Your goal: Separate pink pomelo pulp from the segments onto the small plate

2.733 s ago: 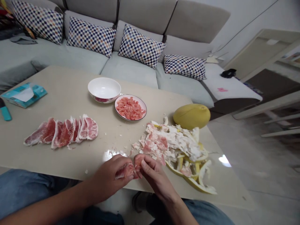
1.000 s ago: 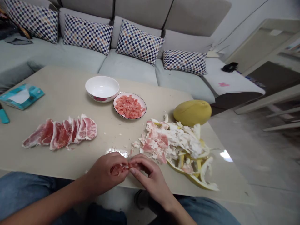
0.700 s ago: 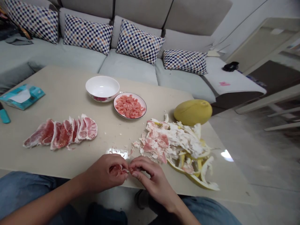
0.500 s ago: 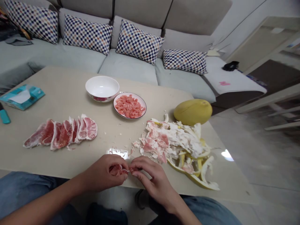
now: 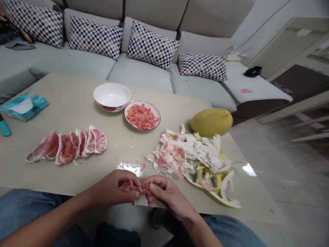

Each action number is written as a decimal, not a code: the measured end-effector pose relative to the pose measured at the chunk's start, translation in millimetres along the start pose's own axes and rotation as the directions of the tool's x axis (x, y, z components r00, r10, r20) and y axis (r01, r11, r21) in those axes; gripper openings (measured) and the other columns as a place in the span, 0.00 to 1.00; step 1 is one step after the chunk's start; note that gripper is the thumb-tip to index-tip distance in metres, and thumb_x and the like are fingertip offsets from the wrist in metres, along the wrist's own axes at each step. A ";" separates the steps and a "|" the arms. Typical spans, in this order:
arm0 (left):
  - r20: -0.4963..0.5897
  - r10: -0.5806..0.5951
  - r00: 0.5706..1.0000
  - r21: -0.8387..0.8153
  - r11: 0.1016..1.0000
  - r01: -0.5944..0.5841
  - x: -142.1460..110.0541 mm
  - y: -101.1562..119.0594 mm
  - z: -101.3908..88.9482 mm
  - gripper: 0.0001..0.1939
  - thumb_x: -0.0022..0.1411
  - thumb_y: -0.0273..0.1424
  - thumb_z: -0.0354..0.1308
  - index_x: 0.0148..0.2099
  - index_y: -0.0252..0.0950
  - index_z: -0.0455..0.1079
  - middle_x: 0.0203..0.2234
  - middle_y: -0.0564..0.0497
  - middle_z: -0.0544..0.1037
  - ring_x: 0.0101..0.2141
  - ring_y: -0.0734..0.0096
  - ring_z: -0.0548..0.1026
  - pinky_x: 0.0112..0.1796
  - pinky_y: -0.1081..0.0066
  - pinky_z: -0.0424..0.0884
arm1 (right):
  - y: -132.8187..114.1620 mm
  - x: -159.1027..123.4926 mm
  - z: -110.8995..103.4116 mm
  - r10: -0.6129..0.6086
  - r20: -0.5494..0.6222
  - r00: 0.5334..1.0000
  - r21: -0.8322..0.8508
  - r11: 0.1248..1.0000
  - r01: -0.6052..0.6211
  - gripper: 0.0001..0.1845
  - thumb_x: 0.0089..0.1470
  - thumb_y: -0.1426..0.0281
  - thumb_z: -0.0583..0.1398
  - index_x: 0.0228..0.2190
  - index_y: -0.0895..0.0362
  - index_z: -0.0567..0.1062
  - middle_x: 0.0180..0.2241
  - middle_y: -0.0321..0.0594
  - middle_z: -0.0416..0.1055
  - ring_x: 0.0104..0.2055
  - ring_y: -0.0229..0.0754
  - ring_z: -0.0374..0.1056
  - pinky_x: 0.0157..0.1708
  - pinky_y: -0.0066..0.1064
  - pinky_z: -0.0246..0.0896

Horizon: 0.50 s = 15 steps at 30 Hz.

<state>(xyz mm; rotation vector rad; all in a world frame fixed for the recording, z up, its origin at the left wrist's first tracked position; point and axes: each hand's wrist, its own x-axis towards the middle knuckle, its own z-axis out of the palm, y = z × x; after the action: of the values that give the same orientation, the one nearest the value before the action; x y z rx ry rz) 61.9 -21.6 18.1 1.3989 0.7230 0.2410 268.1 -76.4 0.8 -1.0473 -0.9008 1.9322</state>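
Close to the table's near edge, my left hand [image 5: 110, 189] is closed around a red pomelo segment [image 5: 125, 185] with pale skin on it. My right hand [image 5: 171, 198] meets it fingertip to fingertip, pinching the segment's other end, and reddish flesh [image 5: 146, 187] shows between the two hands. Part of the segment is hidden by my fingers. Left of my hands lies a row of pomelo segments [image 5: 68, 145] in whitish membrane. Farther back, a dark-rimmed plate [image 5: 158, 115] holds peeled red pulp [image 5: 142, 116].
A white bowl [image 5: 112, 94] stands behind the plate. To the right, white pith and membrane scraps [image 5: 195, 151] lie heaped on yellow-green rind [image 5: 223, 202], beside a whole yellow pomelo [image 5: 212, 122]. A blue tissue pack [image 5: 27, 106] and a turquoise-handled tool [image 5: 4, 127] are at the far left.
My right hand has turned and its fingers have curled in, with the thumb now on top. More red flesh shows between my hands. The left hand has barely moved.
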 end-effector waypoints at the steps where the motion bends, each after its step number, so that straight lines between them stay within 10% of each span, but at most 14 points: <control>1: 0.007 -0.002 1.000 -0.019 1.000 0.003 0.0 -0.7 0.1 0.07 0.56 0.32 0.59 0.37 0.34 0.72 0.22 0.55 0.73 0.23 0.76 0.62 0.25 0.76 0.56 | 0.7 0.4 0.0 0.011 -0.002 1.000 0.030 0.999 -0.011 0.15 0.51 0.60 0.66 0.31 0.61 0.78 0.24 0.36 0.71 0.23 0.32 0.66 0.26 0.25 0.65; 15: 0.000 -0.085 0.996 -0.118 0.989 0.084 5.9 -4.5 4.0 0.11 0.57 0.38 0.59 0.35 0.35 0.71 0.18 0.57 0.73 0.18 0.79 0.60 0.21 0.76 0.52 | -5.1 -1.2 8.2 0.016 -0.024 1.000 -0.024 1.000 -0.017 0.17 0.48 0.61 0.68 0.34 0.58 0.72 0.29 0.34 0.71 0.30 0.35 0.70 0.34 0.29 0.67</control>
<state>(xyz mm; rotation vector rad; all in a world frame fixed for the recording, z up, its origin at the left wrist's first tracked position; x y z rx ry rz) 67.5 -22.4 11.9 1.2527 0.7587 0.2172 262.7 -76.9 8.9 -1.0932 -0.9073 1.9222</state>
